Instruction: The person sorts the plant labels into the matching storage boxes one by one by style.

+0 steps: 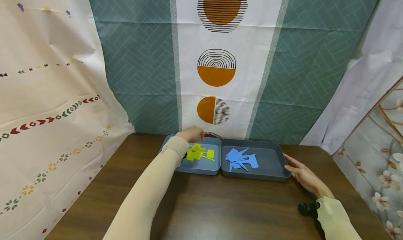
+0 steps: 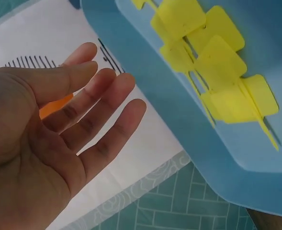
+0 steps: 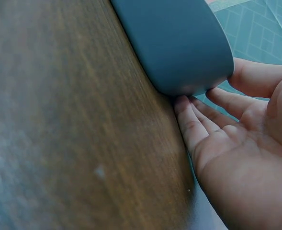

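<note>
My left hand [image 1: 191,134] is over the back of the light blue tray [image 1: 197,170], its fingers loosely bent with nothing between them. Thin flat yellow cutouts [image 2: 219,72], some square with narrow strips, lie overlapping in that tray. At the right end of the dark grey tray [image 1: 267,152], my right hand [image 1: 303,173] grips the wall, thumb at the rim and other fingertips low on the outside, as the right wrist view [image 3: 241,129] shows. Inside the grey tray is a pile of flat blue cutouts [image 1: 240,159], several with pointed strips.
Both trays stand side by side, touching, at the back of the brown wooden table [image 1: 233,205]. Behind them hangs a green and white patterned cloth [image 1: 141,58]. Other cloths flank the table, a cream one [image 1: 56,128] at left and a floral one [image 1: 377,156] at right.
</note>
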A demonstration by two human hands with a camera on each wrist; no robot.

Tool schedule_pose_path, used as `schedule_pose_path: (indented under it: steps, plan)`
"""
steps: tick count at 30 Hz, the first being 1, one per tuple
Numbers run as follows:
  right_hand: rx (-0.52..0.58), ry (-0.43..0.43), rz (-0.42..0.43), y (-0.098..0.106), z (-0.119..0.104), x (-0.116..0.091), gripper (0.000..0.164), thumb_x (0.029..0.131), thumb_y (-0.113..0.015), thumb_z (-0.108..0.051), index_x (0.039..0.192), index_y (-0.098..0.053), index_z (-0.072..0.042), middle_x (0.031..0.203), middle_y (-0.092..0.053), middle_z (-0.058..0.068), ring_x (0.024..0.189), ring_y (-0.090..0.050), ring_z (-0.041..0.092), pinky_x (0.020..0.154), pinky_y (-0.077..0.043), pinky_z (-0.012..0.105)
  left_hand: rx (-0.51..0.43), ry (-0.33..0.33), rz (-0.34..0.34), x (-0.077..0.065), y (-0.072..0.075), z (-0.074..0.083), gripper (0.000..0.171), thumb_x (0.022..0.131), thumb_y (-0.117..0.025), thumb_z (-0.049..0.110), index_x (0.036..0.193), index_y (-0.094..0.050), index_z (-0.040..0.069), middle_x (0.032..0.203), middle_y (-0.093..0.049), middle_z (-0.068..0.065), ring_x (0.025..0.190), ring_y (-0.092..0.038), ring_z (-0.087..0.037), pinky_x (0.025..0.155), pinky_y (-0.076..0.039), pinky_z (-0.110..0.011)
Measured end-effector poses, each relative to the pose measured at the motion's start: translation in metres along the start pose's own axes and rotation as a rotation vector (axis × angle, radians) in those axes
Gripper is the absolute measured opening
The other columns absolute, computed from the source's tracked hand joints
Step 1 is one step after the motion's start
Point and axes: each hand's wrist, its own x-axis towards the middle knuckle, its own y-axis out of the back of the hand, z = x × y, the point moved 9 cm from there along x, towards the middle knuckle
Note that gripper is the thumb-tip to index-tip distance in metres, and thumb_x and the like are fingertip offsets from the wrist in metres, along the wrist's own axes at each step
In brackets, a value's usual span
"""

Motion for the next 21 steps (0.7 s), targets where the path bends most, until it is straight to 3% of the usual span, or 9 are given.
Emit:
schedule_pose_path:
  steps: [5, 13, 15, 17, 19, 21]
  plan:
    - [-0.007, -0.004, -0.002, 0.002, 0.002, -0.002, 0.073, 0.113, -0.043, -0.017, 0.166, 0.005, -0.004, 0.169, 0.018, 0.025, 0.152, 0.015, 0.052, 0.114, 0.005, 0.075, -0.014, -0.024, 0.002, -0.002, 0.003, -0.001, 0.040, 0.097, -0.046, -0.011, 0.111, -0.077, 0.010, 0.135, -0.065, -0.012, 0.098, -0.054, -0.025, 0.075, -0.044, -0.030]
    - [-0.014, 0.005, -0.006, 0.003, -0.004, -0.002, 0.074, 0.112, -0.044, -0.015, 0.165, 0.006, -0.003, 0.169, 0.018, 0.026, 0.151, 0.015, 0.052, 0.115, 0.005, 0.075, -0.043, -0.042, -0.020, -0.004, -0.007, -0.011, 0.027, 0.102, -0.055, 0.002, 0.117, -0.076, 0.009, 0.133, -0.066, -0.011, 0.098, -0.056, -0.023, 0.080, -0.048, -0.033]
    - [-0.053, 0.012, 0.009, 0.006, -0.007, -0.002, 0.074, 0.113, -0.045, -0.016, 0.165, 0.006, -0.003, 0.169, 0.014, 0.028, 0.153, 0.011, 0.050, 0.124, -0.009, 0.060, -0.065, -0.043, -0.019, -0.004, -0.009, -0.012, 0.025, 0.103, -0.055, 0.003, 0.117, -0.076, 0.008, 0.131, -0.066, -0.011, 0.093, -0.055, -0.023, 0.076, -0.047, -0.032]
    - [-0.097, 0.032, 0.034, 0.011, -0.013, -0.002, 0.074, 0.113, -0.045, -0.018, 0.165, 0.004, 0.000, 0.169, 0.007, 0.031, 0.156, -0.001, 0.044, 0.124, -0.026, 0.038, -0.085, -0.044, -0.020, -0.004, -0.009, -0.012, 0.024, 0.104, -0.055, 0.004, 0.117, -0.076, 0.008, 0.129, -0.066, -0.011, 0.088, -0.054, -0.022, 0.072, -0.045, -0.030]
    - [-0.171, 0.055, 0.082, 0.018, -0.020, -0.004, 0.073, 0.113, -0.047, -0.021, 0.165, -0.002, 0.002, 0.168, -0.005, 0.034, 0.156, -0.019, 0.035, 0.108, -0.038, 0.016, -0.093, -0.048, -0.017, -0.004, -0.010, -0.011, 0.023, 0.104, -0.056, 0.006, 0.116, -0.075, 0.008, 0.124, -0.067, -0.010, 0.084, -0.053, -0.021, 0.069, -0.044, -0.029]
    - [-0.248, 0.077, 0.128, 0.023, -0.030, -0.006, 0.071, 0.113, -0.048, -0.024, 0.165, -0.008, 0.003, 0.166, -0.016, 0.035, 0.151, -0.029, 0.035, 0.092, -0.039, 0.007, -0.095, -0.055, -0.011, -0.005, -0.011, -0.009, 0.022, 0.105, -0.056, 0.006, 0.116, -0.075, 0.008, 0.119, -0.067, -0.009, 0.082, -0.052, -0.020, 0.070, -0.044, -0.029]
